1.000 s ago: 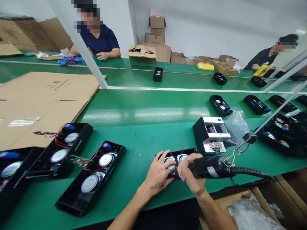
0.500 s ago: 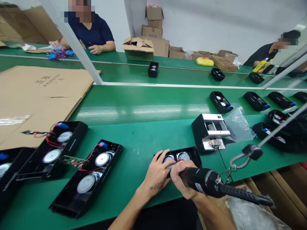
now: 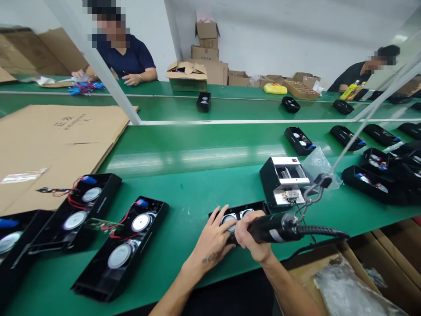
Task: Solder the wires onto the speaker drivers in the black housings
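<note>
My right hand point(image 3: 252, 237) is wrapped round a black electric screwdriver point(image 3: 276, 228), its tip end pointing left into a black speaker box point(image 3: 264, 208). The screwdriver hangs from a metal hook point(image 3: 311, 197); its bit is hidden by my fingers. My left hand point(image 3: 212, 243) straddles the left part of that box, thumb on the near side and fingers over a round speaker point(image 3: 228, 219). Its fingertips come close to the screwdriver's end. To the left lies another open speaker box point(image 3: 98, 272) with two round speakers, red wires and a small green circuit board point(image 3: 103, 224).
A black and white screw feeder point(image 3: 284, 180) stands behind the screwdriver, with a plastic bag point(image 3: 319, 169) behind it. More speaker boxes point(image 3: 365, 186) crowd the right. Flat cardboard point(image 3: 66, 140) covers the left. Open cartons point(image 3: 355, 281) stand below the bench edge. Two people work across the bench.
The screwdriver's rear end has swung upward and left, now lying more level, and my right hand has shifted with it. My left hand stays on the box. The camera view has tilted slightly.
</note>
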`<control>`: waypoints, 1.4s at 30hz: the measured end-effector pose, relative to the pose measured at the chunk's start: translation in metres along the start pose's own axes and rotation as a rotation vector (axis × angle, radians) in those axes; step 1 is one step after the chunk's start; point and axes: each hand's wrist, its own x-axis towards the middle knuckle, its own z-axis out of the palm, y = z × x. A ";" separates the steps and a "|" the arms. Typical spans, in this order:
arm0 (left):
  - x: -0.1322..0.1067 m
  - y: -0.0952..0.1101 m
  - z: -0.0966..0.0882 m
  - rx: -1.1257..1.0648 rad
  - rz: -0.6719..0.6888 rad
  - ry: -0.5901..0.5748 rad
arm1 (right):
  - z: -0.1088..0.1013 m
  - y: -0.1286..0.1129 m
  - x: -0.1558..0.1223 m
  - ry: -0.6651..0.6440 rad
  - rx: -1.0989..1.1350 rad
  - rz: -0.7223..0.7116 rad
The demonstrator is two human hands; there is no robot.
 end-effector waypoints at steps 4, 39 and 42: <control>-0.007 0.003 -0.015 -0.064 -0.032 0.006 | 0.003 -0.005 0.006 -0.022 0.085 -0.180; -0.009 0.063 -0.030 -1.741 -1.069 0.565 | 0.019 -0.078 0.008 0.324 0.340 -0.305; -0.009 0.067 -0.027 -1.849 -1.129 0.620 | 0.019 -0.077 0.007 0.341 0.347 -0.294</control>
